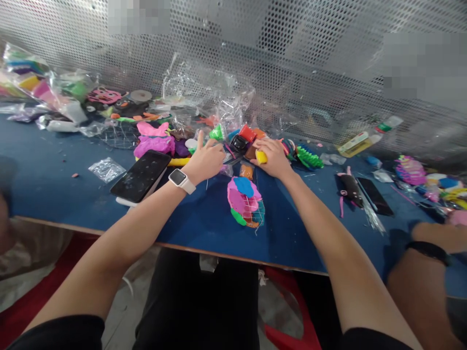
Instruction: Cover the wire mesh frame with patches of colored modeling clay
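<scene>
In my right hand [274, 158] is a small lump of yellow modelling clay [261, 156], gripped by the fingers. My left hand [205, 159], with a watch [178, 178] on its wrist, reaches over the heap of clay and wrappers, fingers apart and one finger raised. Between the hands lie a black piece [239, 142], a red clay block [248, 133] and an orange packet [246, 171]. Nearer the table edge rests a rounded wire-mesh form [247, 204], partly covered with pink, blue, green and orange clay.
Left of my left arm is a phone [142, 176]; a clear plastic bag [106, 169] lies farther left. A spiky green piece [309, 157] sits right of my right hand. A perforated metal wall [292, 78] stands behind. Another person's arm [419, 277] is at far right.
</scene>
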The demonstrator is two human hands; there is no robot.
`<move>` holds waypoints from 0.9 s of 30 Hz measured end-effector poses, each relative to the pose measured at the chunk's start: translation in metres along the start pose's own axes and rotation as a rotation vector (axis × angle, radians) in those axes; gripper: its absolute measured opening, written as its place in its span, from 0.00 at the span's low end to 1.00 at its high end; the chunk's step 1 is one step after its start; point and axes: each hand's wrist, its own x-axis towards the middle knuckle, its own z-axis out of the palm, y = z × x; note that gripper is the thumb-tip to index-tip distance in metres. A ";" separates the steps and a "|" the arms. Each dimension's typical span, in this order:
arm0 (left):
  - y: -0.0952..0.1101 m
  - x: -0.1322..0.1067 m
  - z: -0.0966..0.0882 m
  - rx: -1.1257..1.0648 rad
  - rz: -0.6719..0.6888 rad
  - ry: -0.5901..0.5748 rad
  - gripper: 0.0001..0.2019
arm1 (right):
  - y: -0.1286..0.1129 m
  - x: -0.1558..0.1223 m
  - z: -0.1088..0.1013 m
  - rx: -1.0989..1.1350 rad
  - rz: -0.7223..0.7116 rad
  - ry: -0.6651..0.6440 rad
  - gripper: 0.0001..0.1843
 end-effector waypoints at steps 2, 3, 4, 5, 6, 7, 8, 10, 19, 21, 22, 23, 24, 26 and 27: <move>0.002 0.001 -0.002 -0.038 0.010 0.015 0.19 | -0.012 -0.003 -0.011 -0.015 0.022 0.060 0.27; 0.003 0.001 -0.003 -0.059 0.021 0.015 0.19 | -0.020 -0.006 -0.018 -0.016 0.049 0.093 0.28; 0.003 0.002 -0.004 -0.080 0.037 0.010 0.19 | -0.029 -0.009 -0.024 -0.007 0.086 0.123 0.30; 0.004 0.002 -0.006 -0.101 0.058 0.005 0.19 | -0.039 -0.012 -0.030 0.012 0.129 0.150 0.31; 0.004 0.002 -0.007 -0.122 0.084 0.002 0.19 | -0.048 -0.017 -0.035 0.037 0.169 0.176 0.33; 0.004 0.002 -0.009 -0.142 0.111 0.005 0.19 | -0.058 -0.021 -0.039 0.072 0.207 0.196 0.34; 0.004 0.002 -0.010 -0.161 0.135 0.015 0.18 | -0.067 -0.026 -0.042 0.120 0.249 0.215 0.34; 0.005 0.002 -0.012 -0.198 0.162 0.047 0.18 | -0.083 -0.035 -0.046 0.230 0.339 0.255 0.36; 0.045 -0.001 -0.008 -0.619 0.103 0.242 0.15 | -0.114 -0.052 -0.048 0.398 0.182 0.162 0.36; 0.052 -0.002 -0.006 -0.685 0.086 0.264 0.11 | -0.117 -0.055 -0.049 0.413 0.199 0.194 0.36; 0.053 -0.002 -0.005 -0.718 0.068 0.270 0.09 | -0.119 -0.056 -0.050 0.414 0.209 0.216 0.35; 0.054 -0.002 -0.004 -0.757 0.045 0.265 0.08 | -0.120 -0.057 -0.051 0.401 0.213 0.234 0.33; 0.054 -0.002 -0.003 -0.801 0.020 0.249 0.07 | -0.121 -0.057 -0.052 0.375 0.208 0.243 0.31; 0.053 -0.002 -0.002 -0.887 -0.017 0.197 0.05 | -0.123 -0.057 -0.053 0.314 0.186 0.242 0.25; 0.053 -0.001 -0.001 -0.925 -0.014 0.169 0.04 | -0.124 -0.057 -0.054 0.293 0.174 0.235 0.23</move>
